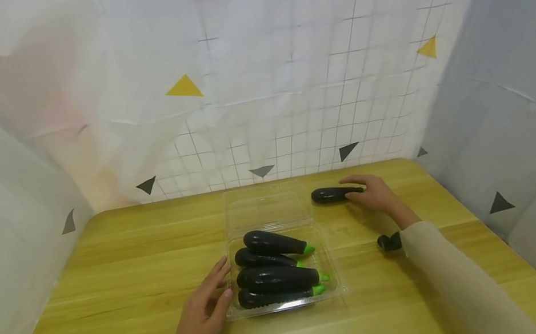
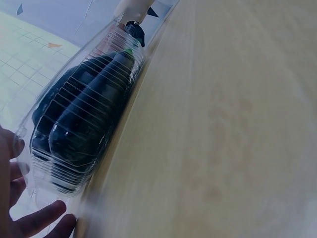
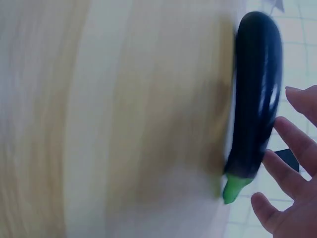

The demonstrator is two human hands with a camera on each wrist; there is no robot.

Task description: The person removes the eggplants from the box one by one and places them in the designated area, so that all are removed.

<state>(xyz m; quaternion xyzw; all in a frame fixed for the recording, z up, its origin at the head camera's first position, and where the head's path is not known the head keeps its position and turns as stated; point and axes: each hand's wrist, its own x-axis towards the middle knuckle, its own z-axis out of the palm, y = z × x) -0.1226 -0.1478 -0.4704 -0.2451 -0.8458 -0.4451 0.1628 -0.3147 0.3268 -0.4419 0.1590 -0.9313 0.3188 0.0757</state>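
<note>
A clear plastic clamshell box (image 1: 337, 290) lies open in the middle of the wooden table, and several dark eggplants (image 1: 275, 270) with green stems lie side by side in it. My left hand (image 1: 223, 284) rests against the box's left wall with straight fingers. The left wrist view shows the ribbed box (image 2: 74, 163), the eggplants (image 2: 94, 99) behind its wall, and my fingertips (image 2: 42, 218) at its edge. One loose eggplant (image 1: 331, 194) lies on the table at the back right. My right hand (image 1: 361, 190) is at its stem end, with fingers (image 3: 290, 144) spread beside the eggplant (image 3: 257, 89), not curled round it.
The box's lid (image 1: 266, 207) lies flat behind it towards the back wall. White sheeting with a grid and triangle marks walls the table (image 1: 108, 283) on three sides. A small black device (image 1: 389, 241) sits at my right wrist.
</note>
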